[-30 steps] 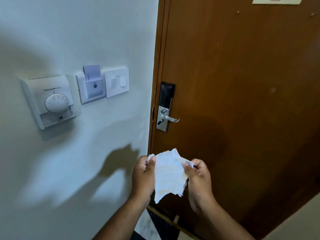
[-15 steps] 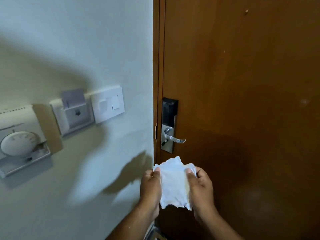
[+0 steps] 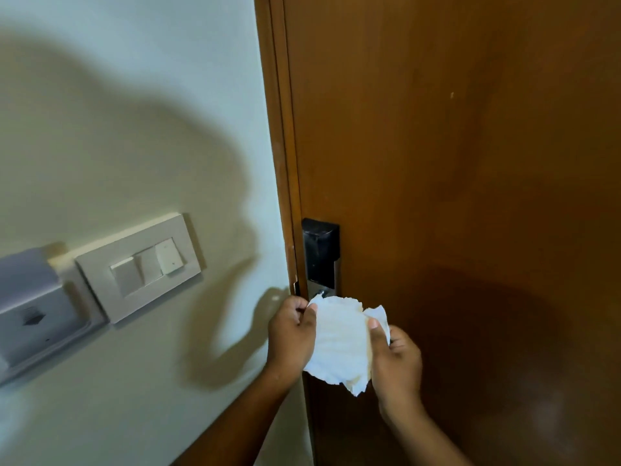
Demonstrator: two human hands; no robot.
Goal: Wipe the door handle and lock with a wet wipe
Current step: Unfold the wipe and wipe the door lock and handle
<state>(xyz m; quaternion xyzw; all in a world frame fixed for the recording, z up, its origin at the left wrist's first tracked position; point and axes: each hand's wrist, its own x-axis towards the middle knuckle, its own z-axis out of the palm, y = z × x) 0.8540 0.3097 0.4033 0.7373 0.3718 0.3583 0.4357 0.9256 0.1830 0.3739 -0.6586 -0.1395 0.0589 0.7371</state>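
Note:
A white crumpled wet wipe is stretched between my two hands in front of the brown wooden door. My left hand pinches its left edge and my right hand grips its right edge. The lock, a black panel over a silver plate, sits on the door's left edge just above the wipe. The wipe and my hands hide the door handle; only a small silver bit shows at the plate's lower end.
The door frame runs down beside the lock. On the white wall to the left are a light switch plate and a key card holder with a card in it.
I have moved closer to the door. Both hands have raised the wipe up to the lock, and it now covers the handle that was visible before. The thermostat has left the view.

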